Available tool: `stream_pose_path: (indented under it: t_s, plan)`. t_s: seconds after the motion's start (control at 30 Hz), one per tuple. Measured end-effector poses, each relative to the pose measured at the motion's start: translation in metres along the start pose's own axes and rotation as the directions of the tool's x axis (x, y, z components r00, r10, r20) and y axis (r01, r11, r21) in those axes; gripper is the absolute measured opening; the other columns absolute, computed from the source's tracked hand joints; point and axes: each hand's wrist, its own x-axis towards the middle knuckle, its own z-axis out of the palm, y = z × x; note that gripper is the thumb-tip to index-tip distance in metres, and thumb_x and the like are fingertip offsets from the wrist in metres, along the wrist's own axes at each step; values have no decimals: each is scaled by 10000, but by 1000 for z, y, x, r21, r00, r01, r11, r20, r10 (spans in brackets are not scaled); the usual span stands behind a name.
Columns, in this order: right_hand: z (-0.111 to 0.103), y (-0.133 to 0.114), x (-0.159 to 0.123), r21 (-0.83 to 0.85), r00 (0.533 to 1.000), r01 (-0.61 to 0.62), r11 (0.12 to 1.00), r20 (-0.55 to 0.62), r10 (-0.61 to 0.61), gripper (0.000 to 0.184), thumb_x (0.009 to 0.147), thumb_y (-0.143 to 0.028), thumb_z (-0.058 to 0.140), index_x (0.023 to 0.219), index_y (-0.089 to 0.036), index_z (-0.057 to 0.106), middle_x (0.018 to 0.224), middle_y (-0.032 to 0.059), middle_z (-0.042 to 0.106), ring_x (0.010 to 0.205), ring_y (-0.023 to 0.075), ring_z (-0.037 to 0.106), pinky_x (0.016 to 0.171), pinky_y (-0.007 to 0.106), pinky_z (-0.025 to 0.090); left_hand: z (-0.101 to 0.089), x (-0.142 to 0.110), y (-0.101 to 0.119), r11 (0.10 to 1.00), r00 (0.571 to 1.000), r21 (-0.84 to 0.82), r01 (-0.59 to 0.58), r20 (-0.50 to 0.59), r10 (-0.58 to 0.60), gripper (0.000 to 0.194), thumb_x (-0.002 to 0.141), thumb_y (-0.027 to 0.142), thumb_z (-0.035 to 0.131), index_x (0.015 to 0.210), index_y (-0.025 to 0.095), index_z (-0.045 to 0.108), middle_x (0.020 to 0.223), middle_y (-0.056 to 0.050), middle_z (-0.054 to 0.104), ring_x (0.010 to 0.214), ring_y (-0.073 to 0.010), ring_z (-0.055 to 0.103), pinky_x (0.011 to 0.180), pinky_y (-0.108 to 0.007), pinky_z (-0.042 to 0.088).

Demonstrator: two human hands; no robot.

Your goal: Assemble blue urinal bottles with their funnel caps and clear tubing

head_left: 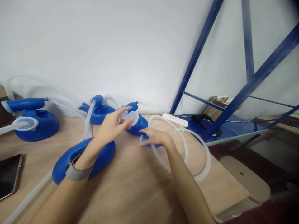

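Blue, rounded, moulded-plastic bottle [141, 126], smooth and faintly glossy, rests just beyond the hands, towards the far side of the flat, pale wood-grained bench [130, 189]. To its right, milky, translucent plastic hose [207, 158] runs in wide loops; it looks springy, so leaving it slack should keep it from tugging at the parts being handled. A second smooth blue plastic bottle [107, 155], long and bulging, lies under the left forearm, where a careless elbow could nudge it. The left hand [114, 123] is partly spread, its thumb at the rim of the cap and its index finger reaching past it; whether it grips is hard to tell. The right hand [155, 136] is curved low over the bench, thumb and fingers apart around a small blue plastic piece with a pale rim [144, 137]; blur and the hand's own cover hide how firm that hold is. Smallest is the round, translucent plastic cap [134, 118], a thin-looking shallow disc in front of the bottle; light, even finger pressure around its edge, kept square, would probably suit it better than pinching one side.
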Motion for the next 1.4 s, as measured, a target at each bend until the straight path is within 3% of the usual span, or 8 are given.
stream_pose_path:
  t_s: [0.13,0.27,0.47,0.6,0.83,1.0,1.2,1.4]
  plan:
    - [13,-5,14,-259,978,-200,945,0,207,781,595,-266,964,1314,-131,689,1325,275,694,1373,510,535,1178,715,275,1,-1,-8,978,985,-127,164,72,-156,496,940,401,663,1401,220,648,1003,-66,776,775,-241,793,811,-404,657]
    - [8,-8,10,-267,989,-122,956,48,140,622,659,-308,912,1239,-185,726,1230,180,759,1249,429,658,1206,659,283,4,1,-3,849,925,-368,379,118,-362,402,884,225,698,1286,205,683,1002,-48,719,796,-215,802,856,-390,672]
    - [-20,-4,-19,354,965,262,898,-102,-241,673,763,-382,834,1392,-257,628,1200,64,756,1113,301,715,1016,442,556,-1,4,2,604,867,-633,485,256,-428,401,822,82,691,1208,179,646,901,-56,754,718,-213,807,706,-278,674]
    - [-21,-3,-22,469,923,372,801,-273,-269,731,758,-393,851,1416,-214,590,1296,103,703,1148,301,684,964,423,594,-5,5,4,567,880,-687,454,250,-403,356,835,120,728,1185,144,661,888,-76,760,680,-210,796,614,-245,649]
    - [-11,-3,-14,524,862,475,707,-440,-253,827,820,-472,759,1520,-234,388,1394,124,587,1222,320,627,998,474,579,10,1,-2,824,952,-481,300,205,-227,517,794,316,859,1253,145,696,939,-73,746,763,-179,743,665,-267,624]
    - [-9,1,-12,565,867,468,680,-442,-229,794,781,-447,700,1493,-242,413,1408,100,584,1346,338,538,1162,510,439,21,-4,-7,963,985,-267,-18,159,62,618,989,451,619,1577,329,471,1323,-93,631,740,-133,697,749,-353,633]
    - [-14,-12,-12,538,828,519,664,-510,-233,661,760,-472,775,1344,-206,615,1305,105,661,1288,364,578,1140,525,447,26,-7,-8,989,984,-85,-117,123,127,535,1091,444,366,1574,257,495,1449,-111,558,971,-200,688,963,-417,588]
    - [-18,-36,-23,524,770,587,617,-596,-227,1175,759,-477,887,1674,-305,170,1281,100,694,1071,297,710,996,498,579,19,-6,-3,979,976,-17,-203,75,204,520,1081,403,391,1539,210,545,1404,-104,624,1278,-282,603,1145,-471,475]
